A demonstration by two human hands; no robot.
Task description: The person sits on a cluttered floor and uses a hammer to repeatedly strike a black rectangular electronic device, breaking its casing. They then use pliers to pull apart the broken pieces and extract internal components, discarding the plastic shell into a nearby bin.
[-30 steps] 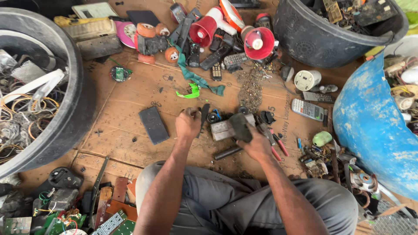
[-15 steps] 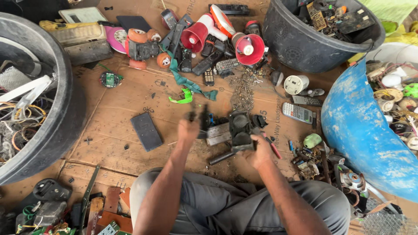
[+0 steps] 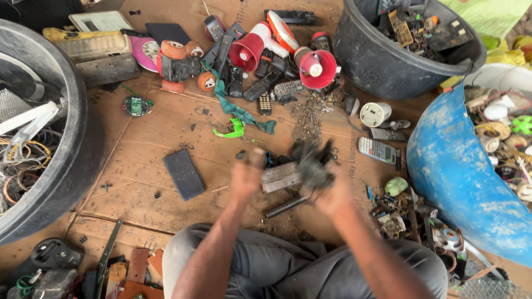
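My right hand [image 3: 334, 195] grips a dark, boxy device casing [image 3: 313, 163] and holds it up over the cardboard, blurred by motion. To its left my left hand [image 3: 246, 177] is a blurred fist, and I cannot make out whether anything is in it. Between and just beyond the hands a grey metal block [image 3: 281, 176] lies on the cardboard sheet [image 3: 155, 127], with a dark rod [image 3: 285, 206] in front of it. I sit with my knees in grey trousers at the bottom edge.
A black flat slab [image 3: 184, 174] lies left of my hands. Red megaphones [image 3: 246, 52] and remote controls are heaped at the back. A big black tub [image 3: 83, 144] of wires stands left, another tub [image 3: 388, 66] back right, a blue drum [image 3: 460, 160] right. A calculator [image 3: 377, 149] lies nearby.
My right hand lifted the dark casing off the grey block and turned it. My left hand, which held a dark tool upright, swung down and now blurs. The view shifted slightly.
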